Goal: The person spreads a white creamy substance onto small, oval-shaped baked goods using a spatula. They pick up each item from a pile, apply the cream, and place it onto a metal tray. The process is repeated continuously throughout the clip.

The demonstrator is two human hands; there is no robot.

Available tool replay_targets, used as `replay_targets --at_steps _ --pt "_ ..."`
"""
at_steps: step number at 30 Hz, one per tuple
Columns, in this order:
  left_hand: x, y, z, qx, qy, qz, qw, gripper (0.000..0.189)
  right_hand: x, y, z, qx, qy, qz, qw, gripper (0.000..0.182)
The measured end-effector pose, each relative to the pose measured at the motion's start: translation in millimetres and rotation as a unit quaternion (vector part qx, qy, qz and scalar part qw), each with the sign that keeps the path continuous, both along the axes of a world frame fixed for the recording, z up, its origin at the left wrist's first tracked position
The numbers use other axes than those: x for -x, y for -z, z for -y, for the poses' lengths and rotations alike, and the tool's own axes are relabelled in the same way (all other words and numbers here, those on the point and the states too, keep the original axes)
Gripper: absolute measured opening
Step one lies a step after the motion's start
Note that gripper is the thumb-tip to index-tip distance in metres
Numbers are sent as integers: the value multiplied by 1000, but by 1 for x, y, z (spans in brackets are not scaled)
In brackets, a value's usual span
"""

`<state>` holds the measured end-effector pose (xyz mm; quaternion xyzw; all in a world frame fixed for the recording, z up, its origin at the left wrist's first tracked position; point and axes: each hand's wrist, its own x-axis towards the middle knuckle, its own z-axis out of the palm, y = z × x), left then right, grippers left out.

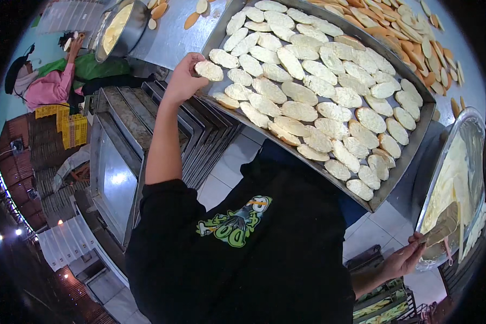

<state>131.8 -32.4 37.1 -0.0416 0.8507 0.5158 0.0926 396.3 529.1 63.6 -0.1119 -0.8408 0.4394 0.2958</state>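
My left hand pinches an oval bread slice with a pale coated face, at the left corner of a large metal baking tray. Rows of similar coated slices cover most of the tray; a few overlap. At the far right, my right hand grips a flat spatula smeared with cream. Its blade is over a big metal bowl, against the pale yellow cream inside. Part of the right forearm is hidden behind my black shirt.
A heap of uncoated bread slices lies on the metal table behind the tray. Another cream bowl stands at the upper left. Stacked baking trays rise beside my left arm. Another person works at the far left.
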Motion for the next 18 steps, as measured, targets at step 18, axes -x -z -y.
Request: replay_targets --at_steps 18 --pt "4 15 -27 494 -22 -27 869 48 -3 -4 5 25 66 64 995 32"
